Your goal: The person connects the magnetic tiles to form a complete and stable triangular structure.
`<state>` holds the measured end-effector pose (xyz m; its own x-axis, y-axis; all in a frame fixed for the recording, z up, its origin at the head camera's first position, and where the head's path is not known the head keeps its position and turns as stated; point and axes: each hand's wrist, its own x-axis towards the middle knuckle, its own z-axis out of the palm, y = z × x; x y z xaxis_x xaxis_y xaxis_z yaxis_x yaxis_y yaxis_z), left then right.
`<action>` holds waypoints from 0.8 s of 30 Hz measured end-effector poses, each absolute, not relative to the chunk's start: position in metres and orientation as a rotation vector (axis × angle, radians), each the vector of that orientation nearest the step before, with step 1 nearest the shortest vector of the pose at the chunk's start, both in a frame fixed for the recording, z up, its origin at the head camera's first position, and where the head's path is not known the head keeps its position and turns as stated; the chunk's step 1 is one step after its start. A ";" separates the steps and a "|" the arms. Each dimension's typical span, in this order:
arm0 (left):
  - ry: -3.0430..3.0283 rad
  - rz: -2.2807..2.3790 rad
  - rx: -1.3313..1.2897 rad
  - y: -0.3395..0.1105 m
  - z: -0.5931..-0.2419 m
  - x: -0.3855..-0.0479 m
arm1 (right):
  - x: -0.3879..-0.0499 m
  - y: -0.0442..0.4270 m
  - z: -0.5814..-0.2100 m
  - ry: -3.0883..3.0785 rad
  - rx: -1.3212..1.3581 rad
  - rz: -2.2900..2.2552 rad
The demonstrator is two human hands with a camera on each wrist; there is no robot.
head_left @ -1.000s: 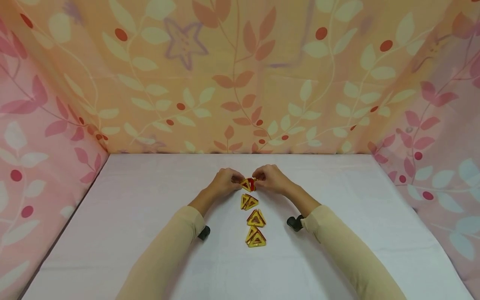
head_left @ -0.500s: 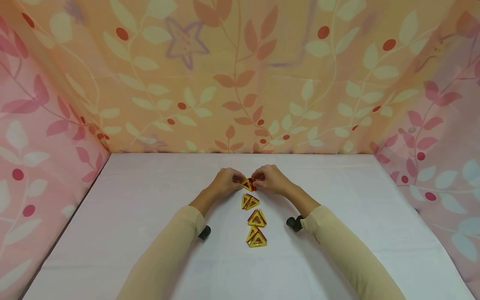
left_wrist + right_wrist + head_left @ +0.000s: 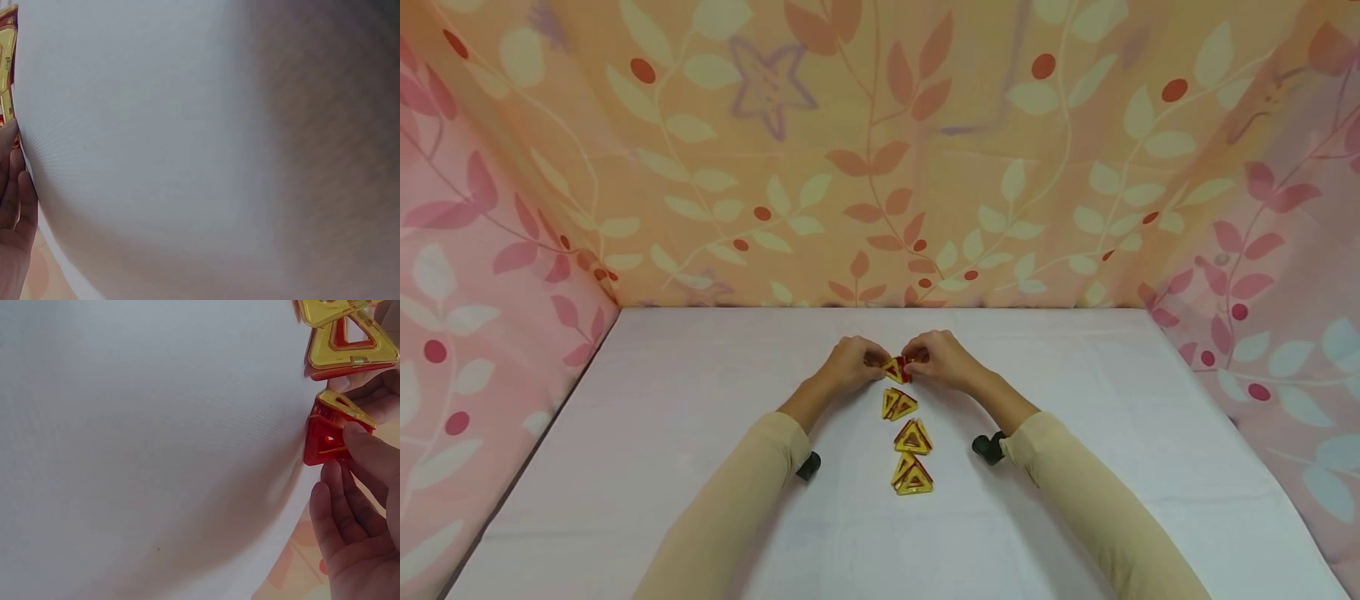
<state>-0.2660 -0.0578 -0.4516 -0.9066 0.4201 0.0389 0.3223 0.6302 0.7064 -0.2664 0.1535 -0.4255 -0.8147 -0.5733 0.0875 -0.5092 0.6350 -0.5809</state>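
Note:
Red and yellow triangular magnetic tiles (image 3: 893,369) stand joined in a small pyramid at the far end of a row. My left hand (image 3: 852,365) pinches its left side, thumb and fingertips against the tiles. From the right, my right hand (image 3: 942,360) holds the same piece; in the right wrist view the thumb presses a red tile (image 3: 315,450), with a yellow tile (image 3: 342,406) leaning behind it. Only the left hand's fingers (image 3: 12,206) and part of a yellow tile (image 3: 6,53) show at the left wrist view's edge.
Nearer me, more red-and-yellow tile shapes line up: one pair (image 3: 899,404), then another shape (image 3: 913,437) and the nearest one (image 3: 913,475). They rest on a white-covered table (image 3: 700,500). Patterned cloth (image 3: 880,208) rises behind the far edge and at both sides.
My right fingers have shifted very slightly left, covering a little more of the red tile. The left hand and the other shapes stay in place.

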 end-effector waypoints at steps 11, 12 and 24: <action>2.720 1.146 0.620 -0.057 -0.452 -0.265 | -0.263 0.156 -0.428 2.723 -0.920 -0.919; 2.720 1.149 0.620 -0.057 -0.452 -0.265 | -0.263 0.156 -0.428 2.720 -0.914 -0.922; 2.715 1.151 0.598 -0.056 -0.451 -0.264 | -0.264 0.157 -0.432 2.709 -0.890 -0.956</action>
<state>-0.2637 -0.0562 -0.4508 -0.9126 0.4076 0.0320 0.3064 0.6298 0.7138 -0.2643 0.1568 -0.4324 -0.8164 -0.5737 0.0664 -0.4884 0.6244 -0.6096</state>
